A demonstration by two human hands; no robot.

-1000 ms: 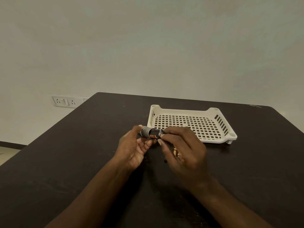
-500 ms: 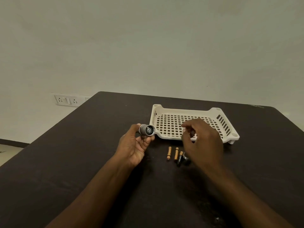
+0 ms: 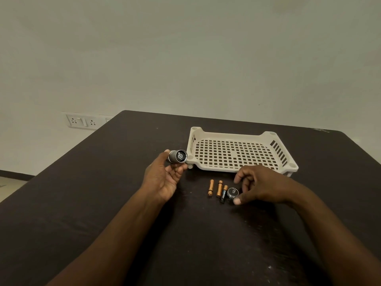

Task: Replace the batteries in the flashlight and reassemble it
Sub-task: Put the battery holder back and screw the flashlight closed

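Item 1, flashlight body (image 3: 177,156): short grey metal barrel, held off the bench (image 3: 103,182) in the left hand (image 3: 162,178), just beside the near-left corner of the white tray (image 3: 268,137). Grip: fingers and thumb curled round the barrel, grasping it. Long axis lies roughly level, running left to right; the open end, where an inner contact shows, points right and a little toward the camera. The far end is hidden by the fingers.

Item 2, end cap (image 3: 232,192): round grey piece, lying flat on the bench at the right end of the battery row, detached from the body. The right hand (image 3: 259,186) hovers over it with thumb and fingers curved around it; whether they touch it cannot be told. Grip: released, holding nothing.

Item 3, batteries, three in a row on the bench: two copper-coloured cells (image 3: 210,188) (image 3: 219,188) and one black-and-copper cell (image 3: 223,193). Long axes run near to far, almost parallel, close together, between the two hands.

Item 4, tray: perforated, beyond the batteries.

Progress, judged: flashlight is open and its cap off. Whether the barrel holds a battery carrier cannot be told, nor which cells are old or new. Left to do: load cells, refit cap.
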